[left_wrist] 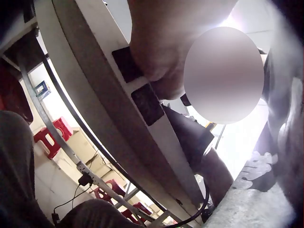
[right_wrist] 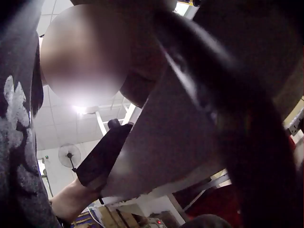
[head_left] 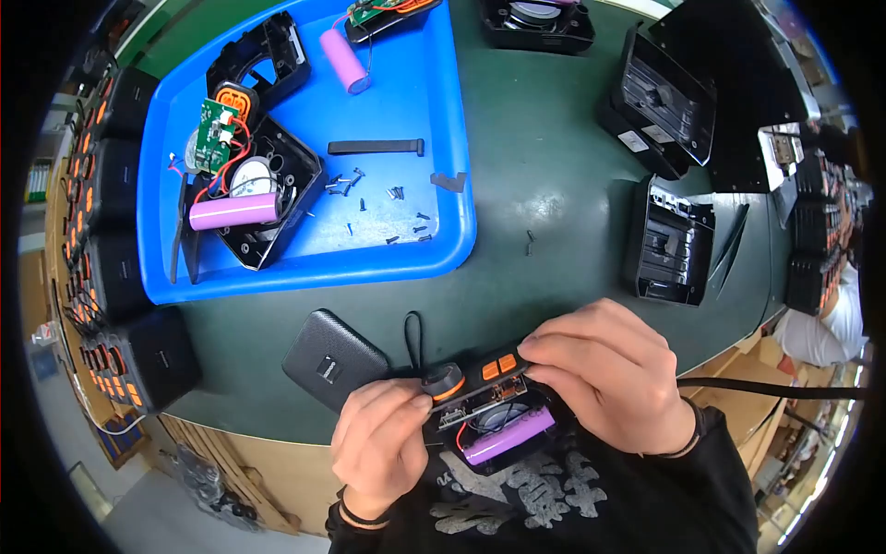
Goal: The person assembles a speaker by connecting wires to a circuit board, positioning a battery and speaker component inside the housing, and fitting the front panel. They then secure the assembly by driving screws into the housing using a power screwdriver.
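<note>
Both left fingers [head_left: 399, 401] and right fingers [head_left: 574, 347] pinch a slim, orange-buttoned panel [head_left: 474, 378] beside a smooth purple cylinder [head_left: 509, 436].

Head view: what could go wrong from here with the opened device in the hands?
The red wire beside the purple battery could get pinched if the orange-buttoned panel is pressed down.
Held in the left hand and right hand near the edge of the green table, the opened device might slip and fall.
Loose screws on that table might get knocked away.
</note>
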Action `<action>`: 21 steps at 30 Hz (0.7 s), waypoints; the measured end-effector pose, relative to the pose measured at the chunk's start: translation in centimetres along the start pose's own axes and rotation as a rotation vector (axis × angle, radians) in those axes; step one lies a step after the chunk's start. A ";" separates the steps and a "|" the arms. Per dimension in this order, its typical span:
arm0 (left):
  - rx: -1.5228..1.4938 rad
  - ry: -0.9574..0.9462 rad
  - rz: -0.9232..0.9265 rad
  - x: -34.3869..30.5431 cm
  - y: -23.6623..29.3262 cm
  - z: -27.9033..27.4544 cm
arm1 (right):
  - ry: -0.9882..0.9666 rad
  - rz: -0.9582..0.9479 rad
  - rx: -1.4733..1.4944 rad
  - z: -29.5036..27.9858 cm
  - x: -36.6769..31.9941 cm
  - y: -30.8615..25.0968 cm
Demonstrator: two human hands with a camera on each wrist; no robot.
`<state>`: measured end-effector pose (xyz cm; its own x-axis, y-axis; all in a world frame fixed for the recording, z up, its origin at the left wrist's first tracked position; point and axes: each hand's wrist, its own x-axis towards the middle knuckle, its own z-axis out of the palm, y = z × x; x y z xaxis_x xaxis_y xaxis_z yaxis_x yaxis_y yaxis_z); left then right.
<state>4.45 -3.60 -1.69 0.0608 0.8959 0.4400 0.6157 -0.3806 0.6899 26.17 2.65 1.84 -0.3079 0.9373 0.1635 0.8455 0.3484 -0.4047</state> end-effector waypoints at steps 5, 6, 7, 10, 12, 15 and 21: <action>0.065 -0.058 0.068 -0.6 0.3 -0.2 | -0.059 -0.020 -0.032 -0.3 -0.4 -0.3; 0.082 -0.007 0.135 -0.9 -0.3 0.1 | -0.072 -0.025 -0.037 -0.4 -0.5 -0.3; 0.078 -0.002 0.121 -1.1 -0.4 0.1 | -0.086 -0.030 -0.040 -0.5 -0.6 -0.4; 0.036 -0.001 0.075 -1.5 -0.3 0.1 | -0.122 -0.029 -0.051 -0.5 -0.9 -0.1; 0.019 -0.007 0.046 -1.4 -0.2 0.1 | -0.129 -0.024 -0.058 -0.5 -0.8 -0.2; 0.005 -0.017 0.017 -1.3 -0.2 0.0 | -0.121 -0.008 -0.061 -0.4 -0.6 -0.2; 0.011 -0.016 -0.004 -1.6 -0.1 0.0 | -0.088 0.029 -0.061 -0.1 -0.8 -0.1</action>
<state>4.26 -4.97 -2.50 0.0708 0.9012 0.4276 0.6248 -0.3742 0.6853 26.35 1.83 1.79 -0.3177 0.9454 0.0722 0.8787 0.3222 -0.3522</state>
